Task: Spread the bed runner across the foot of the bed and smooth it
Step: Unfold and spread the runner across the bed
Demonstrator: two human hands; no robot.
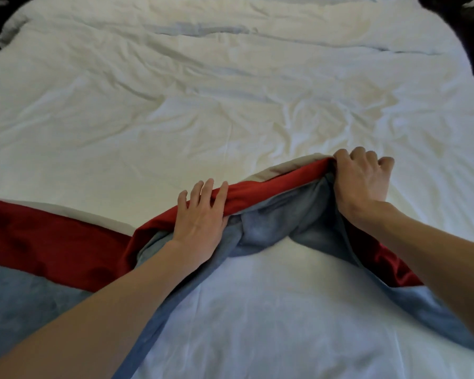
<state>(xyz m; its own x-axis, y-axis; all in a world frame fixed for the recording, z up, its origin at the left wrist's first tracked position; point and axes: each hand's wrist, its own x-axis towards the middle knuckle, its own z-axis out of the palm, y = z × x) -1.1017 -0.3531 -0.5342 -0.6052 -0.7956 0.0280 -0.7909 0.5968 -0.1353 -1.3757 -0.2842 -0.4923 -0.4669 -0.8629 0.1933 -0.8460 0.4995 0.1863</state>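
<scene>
**Runner half laid, bunched between two hands**

At the left the runner [52, 242] lies flat across the near end of the bed [449, 39], with a red band, a blue band nearer the camera and a beige strip along its far edge. The left hand [200, 222] rests palm-down on a raised red fold, fingers straight and spread apart. Between the hands the cloth is turned over and heaped in blue folds. The right hand [361, 181] has its fingers curled tight on the gathered red and beige edge. From there the runner trails back under the right forearm [435, 255] toward the near right.

A white duvet [230, 105] — creased all over — covers the bed. The far corners of the room are dark.
</scene>
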